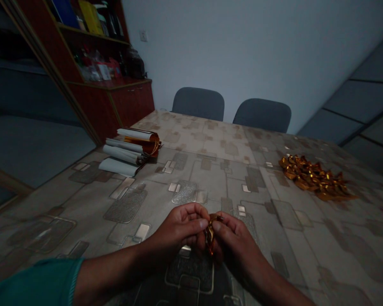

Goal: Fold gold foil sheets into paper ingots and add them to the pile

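Between my two hands, just above the near part of the table, is a small folded piece of shiny gold foil paper (210, 238). The thumb and fingers of my left hand (187, 225) pinch its left side. My right hand (234, 236) grips it from the right, thumb on top. Its lower end points down toward me, and the fingers hide part of it. Several folded gold foil pieces (312, 176) sit in a cluster at the right of the table. Curled sheets of foil paper (124, 153), pale outside and gold inside, lie in a stack at the left.
A patterned cloth covers the table (210, 170). Two grey chairs, a left one (198, 103) and a right one (263, 114), stand at the far edge by the wall. A reddish wooden cabinet (130, 102) with filled shelves is at the back left.
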Demonstrator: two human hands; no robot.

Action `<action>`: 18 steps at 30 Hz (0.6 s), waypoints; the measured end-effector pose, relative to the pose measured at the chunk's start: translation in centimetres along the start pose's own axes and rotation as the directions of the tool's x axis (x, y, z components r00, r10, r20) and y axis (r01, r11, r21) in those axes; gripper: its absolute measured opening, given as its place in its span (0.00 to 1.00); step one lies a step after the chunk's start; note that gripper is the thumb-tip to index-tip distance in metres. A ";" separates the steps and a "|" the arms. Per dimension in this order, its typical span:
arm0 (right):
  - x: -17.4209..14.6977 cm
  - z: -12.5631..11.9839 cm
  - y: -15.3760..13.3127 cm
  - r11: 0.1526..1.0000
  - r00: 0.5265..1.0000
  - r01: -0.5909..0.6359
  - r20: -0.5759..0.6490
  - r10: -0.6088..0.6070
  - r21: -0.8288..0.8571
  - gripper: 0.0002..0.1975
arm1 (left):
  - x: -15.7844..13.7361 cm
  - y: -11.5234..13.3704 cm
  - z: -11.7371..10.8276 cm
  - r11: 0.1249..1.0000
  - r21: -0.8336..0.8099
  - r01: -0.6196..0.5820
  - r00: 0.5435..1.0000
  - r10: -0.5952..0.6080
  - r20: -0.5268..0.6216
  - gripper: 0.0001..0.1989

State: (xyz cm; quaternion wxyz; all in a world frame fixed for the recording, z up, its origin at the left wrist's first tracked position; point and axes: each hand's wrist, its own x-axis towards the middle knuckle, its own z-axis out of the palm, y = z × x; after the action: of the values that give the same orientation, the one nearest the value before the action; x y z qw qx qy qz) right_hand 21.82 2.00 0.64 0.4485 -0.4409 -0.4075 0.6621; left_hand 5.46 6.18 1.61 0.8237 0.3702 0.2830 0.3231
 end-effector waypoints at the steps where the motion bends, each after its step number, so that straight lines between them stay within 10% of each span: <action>1: 0.0 0.0 -0.1 1.000 1.000 -0.001 0.010 0.001 0.005 0.19 | 0.0 0.0 0.0 1.000 -0.008 0.001 1.000 -0.001 0.003 0.16; 18: 0.1 -0.1 -0.9 0.999 0.990 0.006 0.139 -0.012 0.045 0.17 | 0.3 0.1 -0.5 0.999 -0.028 0.016 1.000 -0.016 0.009 0.16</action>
State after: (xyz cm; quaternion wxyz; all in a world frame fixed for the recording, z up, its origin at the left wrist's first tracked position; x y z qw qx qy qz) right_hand 22.15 2.33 1.44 0.4319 -0.3817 -0.4248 0.6981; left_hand 5.28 6.62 1.33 0.8326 0.3577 0.2777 0.3189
